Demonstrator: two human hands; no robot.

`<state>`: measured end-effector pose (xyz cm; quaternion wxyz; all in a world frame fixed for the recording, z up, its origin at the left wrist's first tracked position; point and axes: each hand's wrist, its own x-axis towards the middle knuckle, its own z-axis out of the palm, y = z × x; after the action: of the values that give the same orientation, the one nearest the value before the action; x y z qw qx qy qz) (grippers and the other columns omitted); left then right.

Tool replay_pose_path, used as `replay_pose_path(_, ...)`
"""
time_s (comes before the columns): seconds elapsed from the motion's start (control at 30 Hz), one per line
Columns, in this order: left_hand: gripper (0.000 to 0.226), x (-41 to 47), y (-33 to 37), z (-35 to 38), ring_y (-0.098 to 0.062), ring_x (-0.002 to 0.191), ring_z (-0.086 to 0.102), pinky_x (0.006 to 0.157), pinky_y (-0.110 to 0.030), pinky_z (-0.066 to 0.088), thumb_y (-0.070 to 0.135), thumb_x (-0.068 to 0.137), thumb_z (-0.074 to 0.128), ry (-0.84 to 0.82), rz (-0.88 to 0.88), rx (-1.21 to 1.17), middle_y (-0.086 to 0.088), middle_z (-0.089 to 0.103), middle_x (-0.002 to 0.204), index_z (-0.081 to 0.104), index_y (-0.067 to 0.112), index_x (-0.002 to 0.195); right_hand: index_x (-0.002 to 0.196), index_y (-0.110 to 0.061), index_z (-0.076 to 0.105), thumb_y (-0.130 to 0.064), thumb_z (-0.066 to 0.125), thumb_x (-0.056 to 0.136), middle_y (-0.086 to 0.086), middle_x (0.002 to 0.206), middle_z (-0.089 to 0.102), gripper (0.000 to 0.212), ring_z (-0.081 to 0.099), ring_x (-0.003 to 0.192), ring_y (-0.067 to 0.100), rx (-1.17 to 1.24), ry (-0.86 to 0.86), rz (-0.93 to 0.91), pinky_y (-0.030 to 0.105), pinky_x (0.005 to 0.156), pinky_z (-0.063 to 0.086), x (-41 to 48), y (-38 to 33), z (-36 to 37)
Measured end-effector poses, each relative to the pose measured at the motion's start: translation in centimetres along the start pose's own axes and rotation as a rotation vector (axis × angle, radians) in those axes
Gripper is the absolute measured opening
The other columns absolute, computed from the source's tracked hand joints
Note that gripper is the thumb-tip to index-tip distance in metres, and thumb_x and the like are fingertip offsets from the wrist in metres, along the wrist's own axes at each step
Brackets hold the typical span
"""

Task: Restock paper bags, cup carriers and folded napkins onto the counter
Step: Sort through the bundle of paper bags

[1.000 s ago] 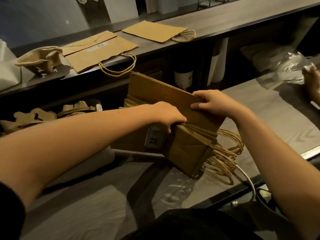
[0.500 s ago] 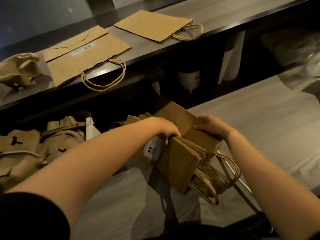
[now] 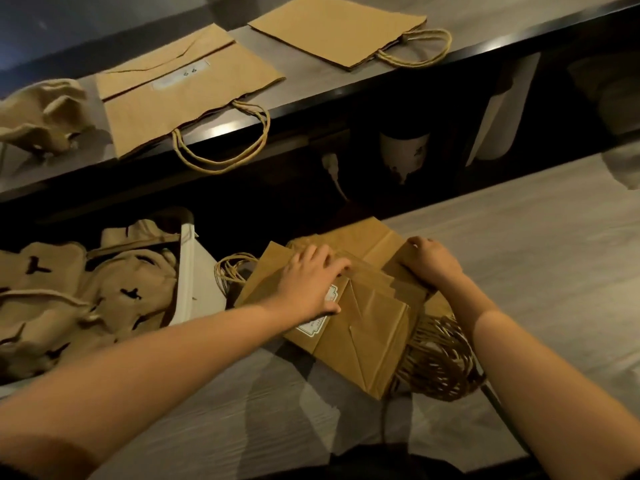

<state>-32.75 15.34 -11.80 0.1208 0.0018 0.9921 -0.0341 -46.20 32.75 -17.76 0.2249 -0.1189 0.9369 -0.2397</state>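
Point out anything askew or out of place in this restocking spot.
The stack of paper bags on the lower counter is fanned and skewed, edges stepped; some handles stick out left, opposite the main bundle. On the upper counter, the larger bag lies crooked, handles overhanging the edge.

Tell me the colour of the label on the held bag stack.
The label on the bag stack is white with a dark border; head view.

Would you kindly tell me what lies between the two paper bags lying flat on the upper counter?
Nothing: the head view shows a bare strip of counter between the labelled bag and the plain bag.
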Motion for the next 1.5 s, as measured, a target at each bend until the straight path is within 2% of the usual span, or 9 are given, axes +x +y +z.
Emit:
replay_pose_path(0.1,0.030,-3.7,0.6,1.5,-0.015,0.097,0.057,0.080,-0.030,0.047,0.042,0.091,0.051,-0.042,-0.076,-0.174,0.005,0.058,0.106,0.040,0.028,0.116,0.140,-0.023,0.036,-0.037,0.052,0.091,0.013,0.135,0.044,0.053,0.045,0.120,0.034,-0.010,0.032,0.001,0.048,0.097,0.043,0.3,-0.7,0.5)
replay_pose_path(0.2,0.031,-5.9,0.8,3.3,-0.019,0.076,0.066,0.067,-0.036,0.057,0.043,0.095,0.044,-0.272,-0.232,-0.432,0.000,0.066,0.087,0.029,0.030,0.119,0.143,-0.025,0.029,-0.038,0.048,0.092,0.014,0.139,0.039,0.056,0.037,0.127,0.035,-0.083,0.040,-0.002,0.047,0.101,0.036,0.6,-1.3,0.9)
replay_pose_path(0.37,0.065,-5.9,1.1,4.0,-0.025,0.101,0.063,0.062,-0.032,0.059,0.046,0.093,0.046,-0.395,-0.544,-0.966,-0.010,0.034,0.145,0.000,0.040,0.139,0.145,-0.026,0.024,-0.032,0.049,0.094,0.019,0.138,0.034,0.058,0.031,0.127,0.037,-0.092,0.051,-0.021,0.045,0.102,0.032,0.7,-1.6,1.3)
replay_pose_path(0.47,0.079,-5.2,1.5,3.3,-0.025,0.113,0.052,0.072,-0.035,0.058,0.043,0.090,0.055,-0.346,-0.573,-1.100,-0.003,0.007,0.156,-0.003,0.043,0.142,0.146,-0.031,0.022,-0.033,0.048,0.095,0.019,0.135,0.034,0.058,0.032,0.125,0.036,-0.102,0.053,-0.012,0.043,0.102,0.032,0.7,-1.8,1.0)
replay_pose_path(0.63,0.095,-3.7,2.4,3.7,-0.029,0.135,0.028,0.107,-0.042,0.034,0.043,0.078,0.071,-0.293,-0.432,-0.852,-0.008,0.019,0.152,0.002,0.040,0.143,0.145,-0.035,0.024,-0.033,0.051,0.093,0.018,0.130,0.037,0.058,0.035,0.120,0.036,-0.051,0.114,0.037,0.042,0.100,0.033,0.5,-0.5,-0.1)
replay_pose_path(0.9,0.088,0.0,5.1,2.5,-0.038,0.125,0.037,0.105,-0.042,0.034,0.038,0.076,0.073,-0.292,-0.222,-0.683,-0.013,0.029,0.134,0.013,0.047,0.141,0.142,-0.035,0.028,-0.029,0.045,0.096,0.017,0.134,0.038,0.049,0.032,0.125,0.037,-0.043,0.230,0.221,0.047,0.103,0.028,0.6,3.0,-2.5)
replay_pose_path(1.17,0.079,-0.1,3.1,2.8,-0.018,0.115,0.037,0.095,-0.032,0.039,0.019,0.080,0.072,0.106,-0.700,-1.499,-0.010,0.029,0.139,0.018,0.032,0.135,0.142,-0.025,0.034,-0.042,0.044,0.095,0.014,0.136,0.043,0.050,0.041,0.122,0.032,0.060,0.223,-0.016,0.042,0.097,0.039,0.4,-0.5,-3.0)
replay_pose_path(1.33,0.086,1.3,2.6,2.2,-0.027,0.134,0.034,0.108,-0.044,0.032,0.017,0.087,0.065,-0.072,-0.851,-1.818,-0.006,0.029,0.151,0.005,0.023,0.149,0.143,-0.031,0.029,-0.039,0.051,0.093,0.007,0.137,0.047,0.055,0.053,0.114,0.027,0.281,-0.122,-0.028,0.028,0.071,0.047,-0.2,-3.3,-2.9)
replay_pose_path(1.5,0.078,3.2,3.1,0.3,-0.027,0.131,0.040,0.106,-0.047,0.033,0.011,0.088,0.062,-0.131,-0.753,-1.847,-0.007,0.040,0.145,0.015,0.022,0.149,0.144,-0.034,0.028,-0.032,0.052,0.093,0.012,0.140,0.041,0.056,0.052,0.112,0.031,0.152,-0.043,-0.047,0.034,0.079,0.045,0.0,-1.4,-3.1)
